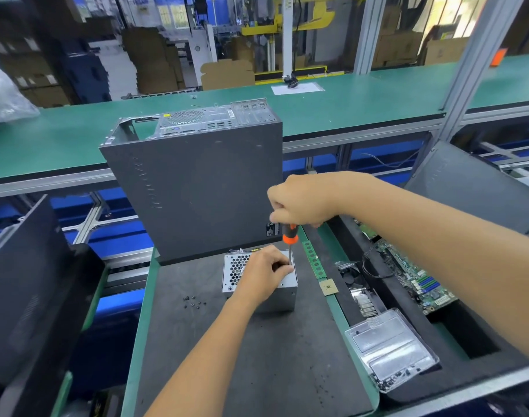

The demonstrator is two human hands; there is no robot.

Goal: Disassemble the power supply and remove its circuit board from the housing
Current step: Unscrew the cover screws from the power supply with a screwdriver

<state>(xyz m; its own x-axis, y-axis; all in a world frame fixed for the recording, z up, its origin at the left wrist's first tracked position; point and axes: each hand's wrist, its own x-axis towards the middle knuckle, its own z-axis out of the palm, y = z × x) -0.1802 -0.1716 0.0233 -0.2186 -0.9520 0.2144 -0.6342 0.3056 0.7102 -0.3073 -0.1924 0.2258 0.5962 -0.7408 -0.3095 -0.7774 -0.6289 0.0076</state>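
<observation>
Housing of the power supply [283, 296], a small silver metal box, stands on the dark mat [257, 356] just in front of the big grey computer case [197, 191], which stands upright behind it; the box lies straight ahead of the person, below both hands, so the work is from above and downward; its face turned toward the left shows a honeycomb grille [236, 267], its near side is plain sheet metal, and no circuit board is visible, so I judge the housing is not yet opened; the left hand [264, 276] is the nearer one, it rests on top of the box with the fingers curled over the upper right edge, holding it steady and also touching the thin shaft of the tool; the right hand [299, 203] is higher and a little farther, closed around the handle of the screwdriver [289, 239], whose orange and black grip points down; the long axis of the tool is almost vertical, the tip goes to the top right corner of the box, hidden behind the left fingers, so I cannot tell if it sits in a screw; several small black screws [194, 302] lie loose on the mat, just to the left of the box.
</observation>
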